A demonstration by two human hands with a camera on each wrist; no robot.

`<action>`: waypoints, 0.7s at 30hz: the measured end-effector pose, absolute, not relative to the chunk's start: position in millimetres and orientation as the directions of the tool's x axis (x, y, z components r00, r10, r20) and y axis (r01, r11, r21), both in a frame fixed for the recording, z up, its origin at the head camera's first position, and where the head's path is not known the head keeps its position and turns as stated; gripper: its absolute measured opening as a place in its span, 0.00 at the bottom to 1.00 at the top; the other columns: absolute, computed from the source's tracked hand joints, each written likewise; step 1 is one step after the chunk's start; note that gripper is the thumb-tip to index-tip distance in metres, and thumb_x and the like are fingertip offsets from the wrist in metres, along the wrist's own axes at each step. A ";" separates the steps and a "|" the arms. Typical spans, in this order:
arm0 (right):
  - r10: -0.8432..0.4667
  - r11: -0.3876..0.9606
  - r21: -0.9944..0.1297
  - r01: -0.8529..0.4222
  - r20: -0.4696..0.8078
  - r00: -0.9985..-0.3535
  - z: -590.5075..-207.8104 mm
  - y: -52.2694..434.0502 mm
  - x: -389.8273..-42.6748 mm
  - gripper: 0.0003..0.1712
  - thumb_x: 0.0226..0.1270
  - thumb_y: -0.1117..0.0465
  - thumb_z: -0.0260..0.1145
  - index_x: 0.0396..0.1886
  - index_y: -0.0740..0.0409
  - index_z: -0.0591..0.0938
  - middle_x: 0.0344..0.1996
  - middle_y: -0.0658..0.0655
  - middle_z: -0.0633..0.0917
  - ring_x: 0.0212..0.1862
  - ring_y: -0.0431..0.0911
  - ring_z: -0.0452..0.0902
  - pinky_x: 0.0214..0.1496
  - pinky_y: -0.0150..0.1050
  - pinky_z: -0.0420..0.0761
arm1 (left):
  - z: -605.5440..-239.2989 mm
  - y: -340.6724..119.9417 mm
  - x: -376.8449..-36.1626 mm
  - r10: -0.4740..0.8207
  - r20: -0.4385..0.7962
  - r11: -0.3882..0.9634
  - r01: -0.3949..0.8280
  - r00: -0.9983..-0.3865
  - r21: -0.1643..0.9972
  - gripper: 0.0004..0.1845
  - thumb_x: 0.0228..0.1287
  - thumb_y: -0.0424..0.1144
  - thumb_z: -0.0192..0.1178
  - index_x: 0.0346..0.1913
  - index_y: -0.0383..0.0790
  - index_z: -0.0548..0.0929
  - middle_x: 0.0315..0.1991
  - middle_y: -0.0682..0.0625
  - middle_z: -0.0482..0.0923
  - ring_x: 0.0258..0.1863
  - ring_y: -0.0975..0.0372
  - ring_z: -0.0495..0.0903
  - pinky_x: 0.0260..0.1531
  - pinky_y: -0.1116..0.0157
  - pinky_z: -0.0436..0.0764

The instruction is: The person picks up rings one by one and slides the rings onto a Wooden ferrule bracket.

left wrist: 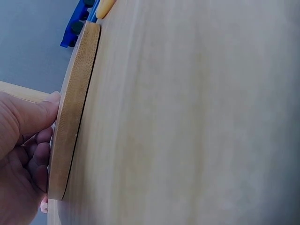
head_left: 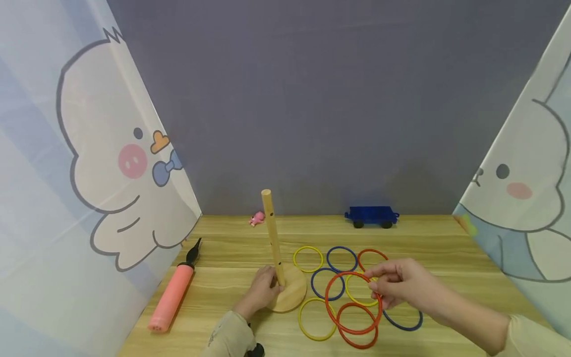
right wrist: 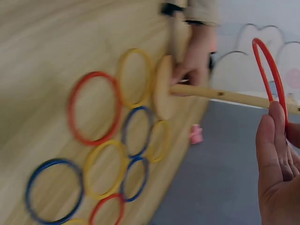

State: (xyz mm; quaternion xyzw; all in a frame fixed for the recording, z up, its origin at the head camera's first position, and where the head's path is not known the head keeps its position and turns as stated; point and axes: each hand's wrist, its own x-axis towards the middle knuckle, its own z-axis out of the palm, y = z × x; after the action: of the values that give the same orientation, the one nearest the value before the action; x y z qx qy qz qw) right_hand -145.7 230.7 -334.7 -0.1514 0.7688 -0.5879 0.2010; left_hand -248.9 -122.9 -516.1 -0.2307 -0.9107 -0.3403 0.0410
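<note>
A wooden post (head_left: 272, 233) rises from a round wooden base (head_left: 293, 292), tilting slightly in the head view. Around the foot of this ring-toss stand my left hand (head_left: 260, 287) has its thumb and fingers, low against the base. In the left wrist view the thumb lies at the edge of the base (left wrist: 74, 110), with the other fingers curled beside it. My right hand (head_left: 403, 283) pinches a red ring (head_left: 327, 297) between thumb and fingertips, raised over the table to the right of the stand. Seen from the right wrist, the held ring (right wrist: 276, 70) stands nearly edge-on.
Several yellow, blue and red rings lie on the wooden table right of the stand, including a blue ring (head_left: 403, 329) and a yellow ring (head_left: 317, 339). A pink hand pump (head_left: 171, 297) lies left. A blue toy wagon (head_left: 372, 214) and small pink figure (head_left: 256, 218) stand at the back.
</note>
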 end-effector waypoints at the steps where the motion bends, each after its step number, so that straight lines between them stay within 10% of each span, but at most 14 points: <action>1: -0.485 0.267 -0.964 -0.006 -0.129 -0.865 -337.0 235.2 -143.7 0.21 0.69 0.63 0.64 0.56 0.74 0.77 0.30 0.61 0.85 0.28 0.48 0.82 0.33 0.44 0.84 | -516.0 -122.6 -248.8 0.391 0.230 0.663 0.446 -0.891 0.602 0.08 0.59 0.34 0.68 0.36 0.41 0.78 0.31 0.54 0.67 0.33 0.63 0.63 0.32 0.66 0.65; 21: -0.468 0.283 -0.953 -0.108 -0.039 -0.883 -306.4 237.1 -147.5 0.24 0.69 0.61 0.65 0.58 0.73 0.77 0.33 0.62 0.85 0.30 0.50 0.83 0.35 0.46 0.84 | -518.7 -121.3 -249.5 0.375 0.206 0.674 0.419 -0.904 0.608 0.08 0.59 0.34 0.68 0.38 0.40 0.79 0.31 0.54 0.67 0.34 0.61 0.62 0.33 0.66 0.65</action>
State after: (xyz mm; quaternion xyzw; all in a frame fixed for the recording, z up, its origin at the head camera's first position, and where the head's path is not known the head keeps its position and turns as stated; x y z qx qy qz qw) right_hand -147.5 237.1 -306.4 -0.1835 0.7852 -0.5700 0.1577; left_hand -249.5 -121.3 -518.7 -0.2170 -0.9144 -0.3403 0.0320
